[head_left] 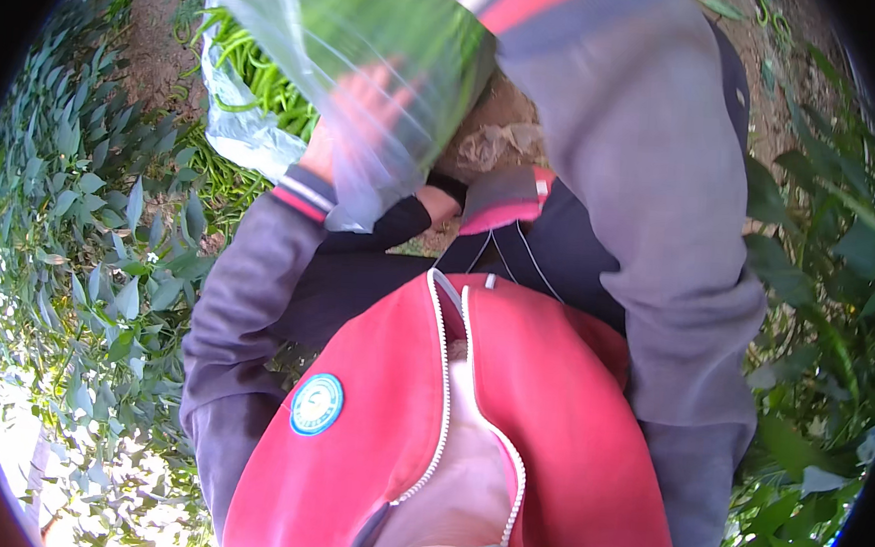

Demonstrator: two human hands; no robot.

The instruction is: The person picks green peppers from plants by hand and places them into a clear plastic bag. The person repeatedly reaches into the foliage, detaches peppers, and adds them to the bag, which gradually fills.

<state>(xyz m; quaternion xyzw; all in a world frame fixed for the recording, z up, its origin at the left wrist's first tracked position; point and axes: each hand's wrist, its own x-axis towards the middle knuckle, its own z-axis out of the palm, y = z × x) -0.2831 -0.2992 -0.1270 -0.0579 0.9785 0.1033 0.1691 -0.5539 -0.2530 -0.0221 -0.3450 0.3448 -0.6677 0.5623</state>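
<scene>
A clear plastic bag [384,169] full of green is raised in front of me, blurred. My left hand [369,100] shows through its thin film, fingers pointing up and pressed near the green contents. Whether the hand grips the bag or only rests against it is unclear. Just left of that hand, a second plastic bag [246,141] lies open on the ground, heaped with long green chili peppers [265,75]. My right hand is out of view past the top edge; only the sleeve with its striped cuff [540,5] reaches toward the raised bag.
Loose green peppers [222,177] lie on the ground beside the open bag. Leafy plants [76,154] crowd the left side, and more foliage [804,296] stands at right. Bare soil [155,38] shows at the upper left. Crumpled plastic film [494,145] lies between my legs.
</scene>
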